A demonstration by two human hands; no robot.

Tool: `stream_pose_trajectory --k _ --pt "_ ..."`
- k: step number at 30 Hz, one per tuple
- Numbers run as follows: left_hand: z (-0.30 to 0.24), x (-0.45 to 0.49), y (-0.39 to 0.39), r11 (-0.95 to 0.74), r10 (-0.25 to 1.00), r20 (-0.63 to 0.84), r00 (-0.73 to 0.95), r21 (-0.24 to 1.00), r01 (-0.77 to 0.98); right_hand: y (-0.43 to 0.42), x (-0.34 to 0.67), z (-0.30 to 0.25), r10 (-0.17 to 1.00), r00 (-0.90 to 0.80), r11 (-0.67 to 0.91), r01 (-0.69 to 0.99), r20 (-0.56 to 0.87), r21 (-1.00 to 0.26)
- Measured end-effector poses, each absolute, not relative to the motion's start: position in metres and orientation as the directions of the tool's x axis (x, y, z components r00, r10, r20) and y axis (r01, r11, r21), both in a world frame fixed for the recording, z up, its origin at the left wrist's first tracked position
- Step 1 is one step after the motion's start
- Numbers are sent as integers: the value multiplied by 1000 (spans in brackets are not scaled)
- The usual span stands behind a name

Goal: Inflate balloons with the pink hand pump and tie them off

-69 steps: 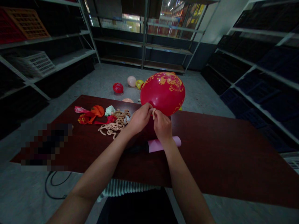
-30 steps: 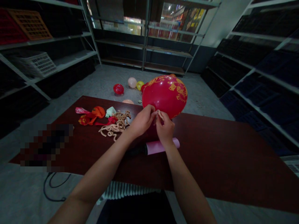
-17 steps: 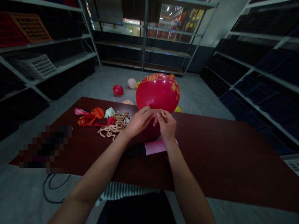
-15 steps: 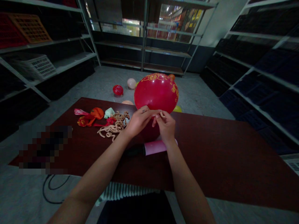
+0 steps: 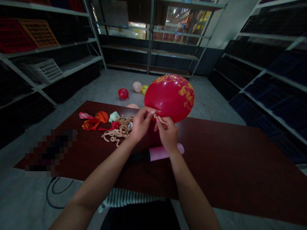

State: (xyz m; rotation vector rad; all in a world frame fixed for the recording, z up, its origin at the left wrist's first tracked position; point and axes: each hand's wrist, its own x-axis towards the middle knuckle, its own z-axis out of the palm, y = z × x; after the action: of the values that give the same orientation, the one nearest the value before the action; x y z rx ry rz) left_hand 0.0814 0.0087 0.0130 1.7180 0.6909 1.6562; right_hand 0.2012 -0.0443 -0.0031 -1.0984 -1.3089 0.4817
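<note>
A blown-up red balloon [image 5: 168,99] with gold print leans to the right just beyond my hands. At its neck my left hand [image 5: 141,124] is closed in a pinch, thumb against forefinger. My right hand [image 5: 168,132] is closed on a short beige cord [image 5: 160,119], which runs up to the balloon's neck. The fingers partly hide the neck and the cord's other end. Below my right wrist a pink cylindrical balloon pump [image 5: 158,153] with a dark end lies on the table. Left of my hands sits a tangled pile of beige cords [image 5: 120,129].
Limp orange balloons [image 5: 96,119] and a pale green one [image 5: 114,116] lie on the brown table [image 5: 227,159]. Beyond it, a small red balloon [image 5: 123,93] and a pale pink one [image 5: 137,86] rest on the floor. Shelves with crates [image 5: 38,32] line the sides.
The red balloon has tilted and shifted right. My hands have drawn slightly apart, bringing the beige cord between them into clearer view. The whole scene has shifted slightly right.
</note>
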Motion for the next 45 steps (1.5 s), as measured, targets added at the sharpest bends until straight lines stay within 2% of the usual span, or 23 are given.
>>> stream_pose_trajectory --k 3,6,11,14,17,22,27,34,38,45 --pt "13 84 9 -506 847 528 61 837 -211 -47 201 -5 751 253 457 467 610 -757" --pt "14 85 10 -363 912 407 56 863 -352 -47 201 -8 707 212 433 624 674 -651" --pt "15 84 14 -155 972 229 55 798 -582 -47 199 -13 714 144 426 688 685 -588" --pt "16 85 14 -161 965 253 73 788 -594 -48 196 -14 730 147 441 645 668 -624" --pt "16 86 13 -198 937 326 129 796 -572 -47 196 -14 730 224 436 574 645 -693" --pt "13 88 12 -355 879 444 173 853 -384 -46 197 -11 747 360 423 393 559 -817" --pt "5 90 9 -505 820 536 201 843 -188 -46 196 -9 760 393 408 331 518 -851" --pt "2 91 8 -534 801 569 185 820 -205 -45 197 -9 776 375 405 322 508 -856" --pt "7 91 10 -439 867 490 86 835 -333 -46 198 -9 760 348 400 414 549 -818" --pt "17 84 15 -101 985 166 48 778 -620 -46 198 -10 771 238 412 522 591 -747"
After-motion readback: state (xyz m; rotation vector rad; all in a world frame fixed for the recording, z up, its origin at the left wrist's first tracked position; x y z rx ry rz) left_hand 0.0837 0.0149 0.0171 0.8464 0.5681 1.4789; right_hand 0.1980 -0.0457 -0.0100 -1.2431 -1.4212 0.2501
